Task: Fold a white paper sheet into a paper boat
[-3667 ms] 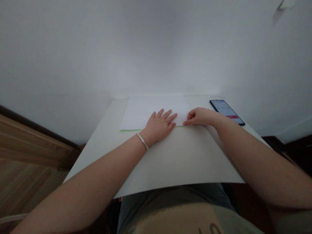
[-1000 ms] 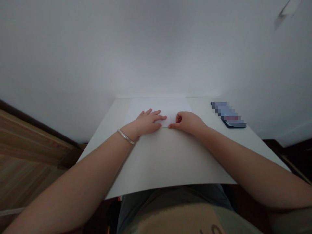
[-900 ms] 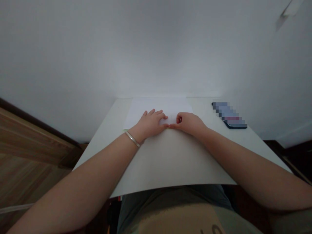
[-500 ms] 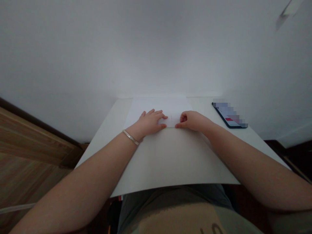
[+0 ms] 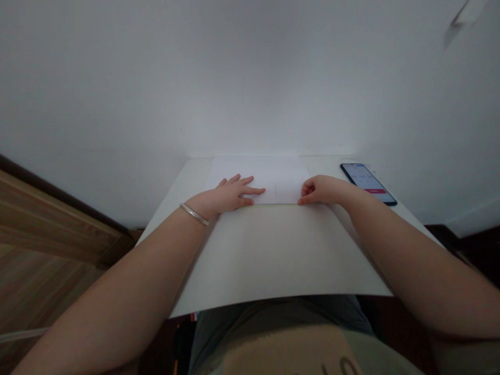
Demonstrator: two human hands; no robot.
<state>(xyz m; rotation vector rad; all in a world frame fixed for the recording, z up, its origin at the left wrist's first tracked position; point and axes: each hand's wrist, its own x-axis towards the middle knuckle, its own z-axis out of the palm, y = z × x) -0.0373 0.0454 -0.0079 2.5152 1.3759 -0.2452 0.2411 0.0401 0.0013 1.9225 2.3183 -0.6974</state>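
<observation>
**Both hands on the white paper, far part of worktop**

White rectangular paper lies flat at the far side of the white, smooth worktop, its far edge close to the pale wall. Thin yellow-green strip shows under its near edge; faint short line on the sheet, right of middle.

Left hand: palm down on the left part of the paper, fingers spread, thumb by the near edge. Silver metal bangle on that wrist.

Right hand: at the paper's near right corner, fingers curled, thumb tip on the near edge. Can't tell if the edge is pinched between them.

Black-framed smartphone lies screen up to the right, just beyond the right wrist, lit, red bar on screen. Brown wooden panel at far left, off the worktop.
</observation>
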